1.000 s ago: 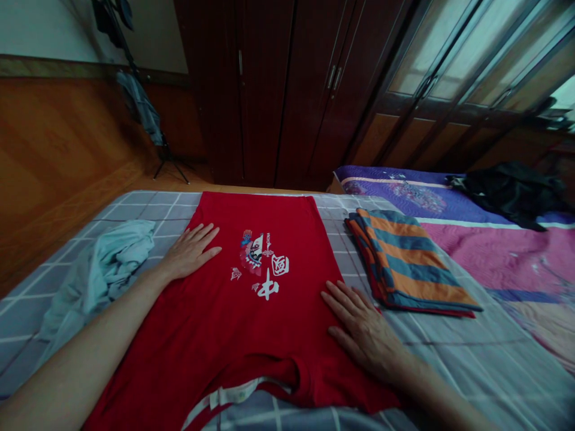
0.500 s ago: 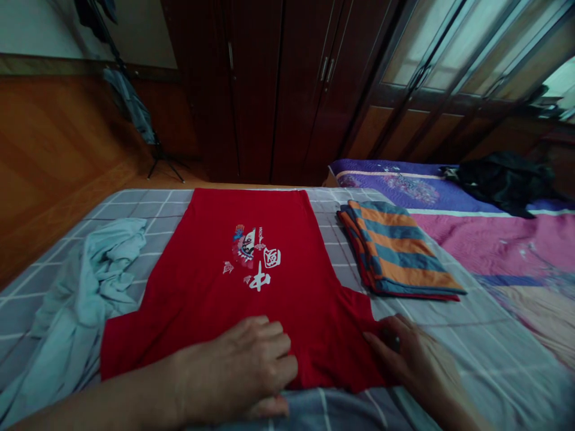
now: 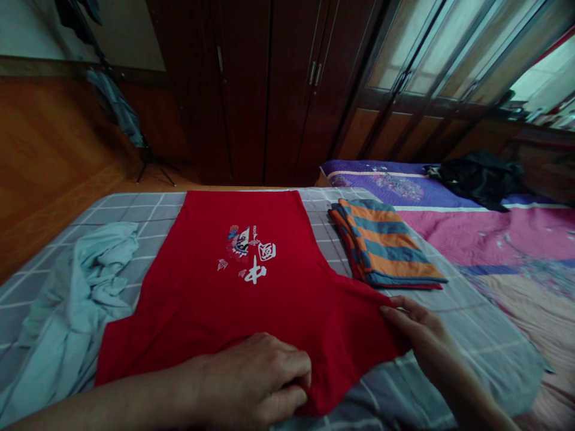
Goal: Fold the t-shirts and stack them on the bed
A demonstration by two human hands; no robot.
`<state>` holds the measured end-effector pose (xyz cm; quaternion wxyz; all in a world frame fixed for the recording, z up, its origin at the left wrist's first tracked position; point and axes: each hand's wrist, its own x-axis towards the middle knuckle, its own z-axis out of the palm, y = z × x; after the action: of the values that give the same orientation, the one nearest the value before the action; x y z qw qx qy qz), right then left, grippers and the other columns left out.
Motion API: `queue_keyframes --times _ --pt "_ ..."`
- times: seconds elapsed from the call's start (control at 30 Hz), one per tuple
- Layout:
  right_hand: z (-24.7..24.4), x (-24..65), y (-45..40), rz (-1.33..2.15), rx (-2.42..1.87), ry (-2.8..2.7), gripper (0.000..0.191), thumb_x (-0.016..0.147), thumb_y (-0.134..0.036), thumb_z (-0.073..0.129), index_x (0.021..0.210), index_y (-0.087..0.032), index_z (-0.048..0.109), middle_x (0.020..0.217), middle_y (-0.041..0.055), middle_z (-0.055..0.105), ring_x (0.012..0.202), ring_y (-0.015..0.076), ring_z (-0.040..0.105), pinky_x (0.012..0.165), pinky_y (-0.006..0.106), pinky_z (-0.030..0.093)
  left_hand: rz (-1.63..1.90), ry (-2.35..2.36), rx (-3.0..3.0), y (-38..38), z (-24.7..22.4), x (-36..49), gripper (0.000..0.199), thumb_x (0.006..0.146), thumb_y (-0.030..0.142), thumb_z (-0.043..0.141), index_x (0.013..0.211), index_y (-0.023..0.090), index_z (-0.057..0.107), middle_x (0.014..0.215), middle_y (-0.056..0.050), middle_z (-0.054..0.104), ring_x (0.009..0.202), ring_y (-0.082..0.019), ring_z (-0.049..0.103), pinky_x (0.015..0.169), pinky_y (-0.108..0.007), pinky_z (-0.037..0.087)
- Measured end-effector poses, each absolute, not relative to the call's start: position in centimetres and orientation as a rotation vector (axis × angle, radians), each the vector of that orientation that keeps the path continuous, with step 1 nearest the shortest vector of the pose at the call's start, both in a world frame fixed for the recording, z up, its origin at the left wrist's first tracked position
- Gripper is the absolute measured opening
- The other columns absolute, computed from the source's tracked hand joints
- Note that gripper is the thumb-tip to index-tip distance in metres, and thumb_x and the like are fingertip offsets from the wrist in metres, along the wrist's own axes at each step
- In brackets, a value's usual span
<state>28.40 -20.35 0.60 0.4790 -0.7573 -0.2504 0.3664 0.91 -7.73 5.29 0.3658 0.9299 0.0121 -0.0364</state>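
Observation:
A red T-shirt [image 3: 197, 287] with a white and coloured print lies spread on the grey checked bed, its hem at the far end. My left hand [image 3: 265, 380] is closed at the near edge, with the shirt's collar area pinched between thumb and fingers. At the right sleeve, my right hand [image 3: 415, 323] grips the cuff corner between thumb and fingertips. That sleeve is lifted and drawn out toward the right. The other sleeve lies flat at the left, partly behind my left forearm.
Folded clothes with an orange and blue striped one [image 3: 390, 239] on top lie right of the shirt. A crumpled light-blue garment [image 3: 96, 281] is at the left. Beyond stand a dark wardrobe [image 3: 247, 96], a tripod stand [image 3: 150, 158] and a second bed [image 3: 431, 230] holding a black garment [image 3: 480, 179].
My right hand has pulled the right sleeve outward and up, stretching it. My left hand has moved slightly right and nearer with the shirt's near edge. The view has shifted a little right.

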Motion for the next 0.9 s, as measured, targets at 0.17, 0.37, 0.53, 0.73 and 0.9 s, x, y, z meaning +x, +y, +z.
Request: queue_keyframes --times 0.17,0.37,0.53,0.73,0.9 --pt "-0.2 28.1 -19.8 1.125 -1.862 -0.681 0.037 0.063 -0.05 0.073 0.083 -0.02 0.069 0.074 0.0063 0.072 0.069 0.0261 0.069 0.061 0.036 0.056 -0.26 0.011 2.497 -8.1 3.7 1.4 0.005 0.08 0.021 0.063 0.082 0.02 0.058 0.078 0.002 0.067 0.07 -0.015 0.064 0.059 -0.023 0.041" --pt "1.3 28.2 -18.0 1.216 -1.63 -0.696 0.043 0.063 -0.045 0.077 0.098 -0.02 0.07 0.093 0.0084 0.073 0.082 0.0281 0.07 0.078 0.041 0.055 -0.072 0.055 2.534 -8.5 3.2 1.7 0.03 0.08 0.044 0.066 0.097 0.021 0.056 0.088 0.0 0.065 0.077 -0.017 0.063 0.06 -0.025 0.042" --pt "-0.1 29.5 -18.1 1.105 -1.694 -0.688 0.043 0.063 -0.045 0.077 0.097 -0.021 0.071 0.09 0.0075 0.074 0.084 0.0302 0.069 0.08 0.044 0.055 -0.095 -0.108 2.517 -8.6 1.4 1.9 0.015 0.086 0.034 0.059 0.095 0.021 0.061 0.081 0.0 0.065 0.07 -0.015 0.062 0.056 -0.023 0.041" --pt "-1.7 29.3 -18.7 1.175 -1.697 -0.716 0.041 0.063 -0.045 0.078 0.094 -0.019 0.072 0.088 0.0069 0.074 0.082 0.0309 0.069 0.083 0.048 0.054 0.282 -0.019 2.593 -7.9 -0.3 2.9 0.05 0.092 0.044 0.048 0.133 0.016 0.044 0.137 -0.014 0.047 0.129 -0.028 0.039 0.105 -0.043 0.034" --pt "0.1 29.5 -18.1 1.249 -1.692 -0.739 0.039 0.069 -0.046 0.071 0.098 -0.02 0.072 0.09 0.0071 0.074 0.08 0.0297 0.069 0.081 0.046 0.054 0.114 -0.166 2.603 -8.5 -1.8 2.8 0.061 0.094 0.055 0.035 0.139 0.014 0.038 0.147 -0.014 0.036 0.139 -0.026 0.023 0.114 -0.048 0.018"
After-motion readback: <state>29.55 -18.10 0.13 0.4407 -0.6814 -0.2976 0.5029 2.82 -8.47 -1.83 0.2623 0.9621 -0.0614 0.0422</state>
